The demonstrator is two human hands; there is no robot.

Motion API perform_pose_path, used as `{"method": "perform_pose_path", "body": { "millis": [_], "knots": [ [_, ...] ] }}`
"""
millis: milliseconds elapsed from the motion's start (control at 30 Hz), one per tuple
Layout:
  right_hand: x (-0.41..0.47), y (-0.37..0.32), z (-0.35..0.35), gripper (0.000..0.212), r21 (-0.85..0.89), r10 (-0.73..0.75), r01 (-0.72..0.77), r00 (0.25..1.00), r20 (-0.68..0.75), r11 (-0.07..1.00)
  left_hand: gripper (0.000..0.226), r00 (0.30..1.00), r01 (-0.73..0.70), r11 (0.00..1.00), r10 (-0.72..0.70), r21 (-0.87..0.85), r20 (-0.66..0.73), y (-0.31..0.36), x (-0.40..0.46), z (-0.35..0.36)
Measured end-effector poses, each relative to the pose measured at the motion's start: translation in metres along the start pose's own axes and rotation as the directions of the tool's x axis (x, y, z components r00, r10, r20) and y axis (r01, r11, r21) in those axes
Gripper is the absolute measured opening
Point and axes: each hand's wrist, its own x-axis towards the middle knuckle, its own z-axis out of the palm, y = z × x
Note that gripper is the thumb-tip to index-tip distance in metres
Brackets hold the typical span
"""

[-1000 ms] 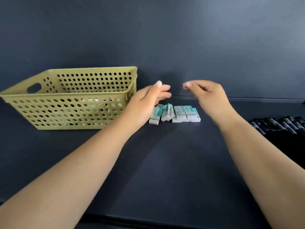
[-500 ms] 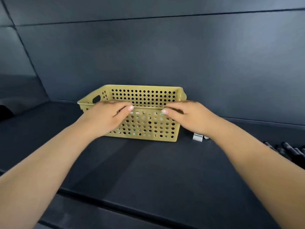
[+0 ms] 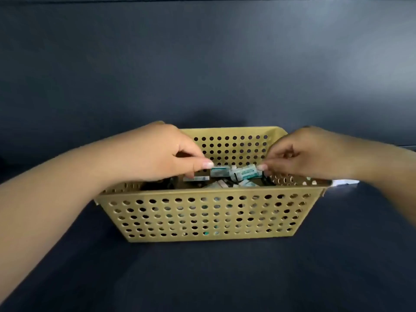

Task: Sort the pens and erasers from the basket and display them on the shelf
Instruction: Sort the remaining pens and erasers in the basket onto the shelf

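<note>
A yellow perforated basket (image 3: 211, 217) stands on the dark shelf (image 3: 202, 278) straight in front of me. Both my hands are inside its top. My left hand (image 3: 162, 154) pinches white-and-teal erasers (image 3: 219, 171) between thumb and fingers, just above the basket's contents. My right hand (image 3: 310, 152) pinches another teal-sleeved eraser (image 3: 247, 173) by its right end. More erasers (image 3: 244, 183) and dark pens (image 3: 157, 185) lie in the basket below, partly hidden by its front wall.
A sliver of white erasers (image 3: 344, 182) on the shelf shows behind the basket's right corner, under my right wrist. The dark back wall (image 3: 202, 75) rises right behind the basket.
The view has swung from the eraser row to the basket. Both hands went from above the shelf erasers to the basket rim, then into it, and now pinch erasers.
</note>
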Motion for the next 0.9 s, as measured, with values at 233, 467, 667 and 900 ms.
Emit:
{"method": "perform_pose_path", "body": {
  "millis": [233,467,667,900],
  "knots": [
    [0.077,0.002,0.012,0.037,-0.289,0.061,0.01,0.97,0.236,0.957,0.03,0.985,-0.007,0.99,-0.017,0.139,0.174,-0.019,0.066,0.003],
    [0.105,0.009,0.034,0.038,-0.493,0.129,0.093,0.908,0.398,0.865,0.03,0.987,0.05,0.992,-0.066,0.116,0.148,-0.026,0.104,0.03],
    [0.11,0.016,0.043,0.024,-0.587,0.111,0.126,0.93,0.35,0.799,0.038,0.974,0.153,0.988,-0.153,0.013,0.168,-0.033,0.105,0.042],
    [0.103,0.016,0.045,0.024,-0.64,0.119,0.193,0.904,0.41,0.743,0.039,0.966,0.149,0.989,-0.14,-0.024,0.219,-0.038,0.106,0.046]
  ]
}}
